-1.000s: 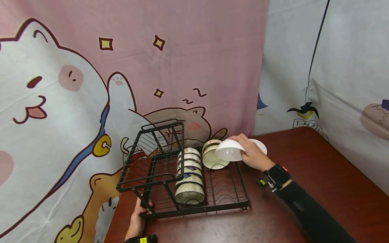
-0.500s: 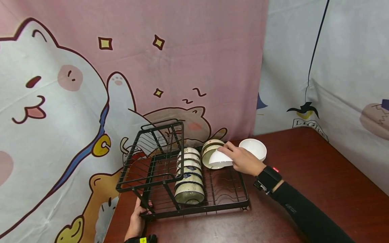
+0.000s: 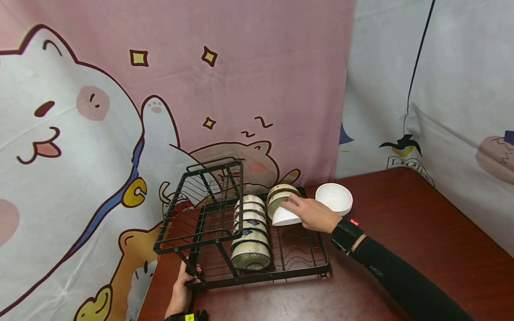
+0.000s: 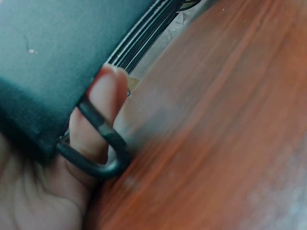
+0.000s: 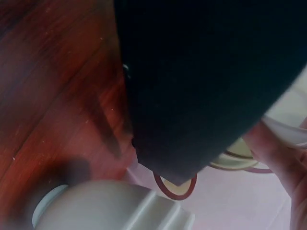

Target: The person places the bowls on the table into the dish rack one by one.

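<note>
My right hand [image 3: 317, 215] holds a white bowl [image 3: 286, 217] tipped on its side, over the right half of a black wire dish rack [image 3: 281, 275]. The held bowl overlaps cream bowls with brown rims [image 3: 275, 199] standing at the rack's back. Fingers of that hand [image 5: 276, 153] show at the bowl's edge in the right wrist view. My left hand [image 3: 179, 292] grips the rack's front left corner. In the left wrist view a finger curls beside a black wire loop [image 4: 117, 148] at the corner; the rack hides the others.
A column of several patterned bowls [image 3: 250, 243] stands on edge down the rack's middle. The raised upper tier [image 3: 242, 187] is on the left. White bowls [image 3: 334, 198] are stacked on the brown table [image 3: 401, 232], right of the rack. A printed curtain [image 3: 273, 80] hangs behind.
My right hand has carried the white bowl left and down, from beside the white stack to over the rack, turning its opening further downward. The left hand has stayed at the corner.
</note>
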Available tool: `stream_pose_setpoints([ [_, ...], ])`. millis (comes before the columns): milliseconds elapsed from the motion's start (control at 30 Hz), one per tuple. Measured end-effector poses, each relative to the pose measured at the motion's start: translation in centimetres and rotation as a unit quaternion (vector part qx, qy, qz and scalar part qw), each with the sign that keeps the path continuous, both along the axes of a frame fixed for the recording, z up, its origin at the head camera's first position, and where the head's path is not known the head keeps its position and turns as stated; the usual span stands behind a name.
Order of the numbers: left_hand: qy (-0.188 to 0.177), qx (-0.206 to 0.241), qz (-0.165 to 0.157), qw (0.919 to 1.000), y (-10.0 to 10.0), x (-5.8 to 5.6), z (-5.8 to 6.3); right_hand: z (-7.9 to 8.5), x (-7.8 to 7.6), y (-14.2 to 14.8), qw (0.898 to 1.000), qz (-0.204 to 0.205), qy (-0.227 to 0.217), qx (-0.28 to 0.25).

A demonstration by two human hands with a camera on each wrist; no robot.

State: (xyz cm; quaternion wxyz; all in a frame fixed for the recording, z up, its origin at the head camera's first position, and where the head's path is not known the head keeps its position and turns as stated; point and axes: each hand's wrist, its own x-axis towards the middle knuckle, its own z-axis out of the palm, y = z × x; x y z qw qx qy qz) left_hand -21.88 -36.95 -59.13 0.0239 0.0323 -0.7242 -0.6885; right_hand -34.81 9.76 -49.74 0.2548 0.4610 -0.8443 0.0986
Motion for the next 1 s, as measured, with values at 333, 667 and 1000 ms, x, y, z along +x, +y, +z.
stream_pose_setpoints([
  [333,-0.007,-0.003,0.003,1.0,-0.1,0.0,-0.1,-2.0,-0.8,-0.1,0.998,-0.03,0.022,0.048],
  [667,-0.008,0.01,0.002,0.9999,0.0,0.0,0.0,-2.8,-1.2,-0.2,0.999,-0.022,-0.011,0.022],
  [1000,-0.012,0.021,0.003,0.9997,-0.1,0.1,-0.2,-3.6,-1.2,-0.6,0.994,-0.056,-0.086,-0.026],
])
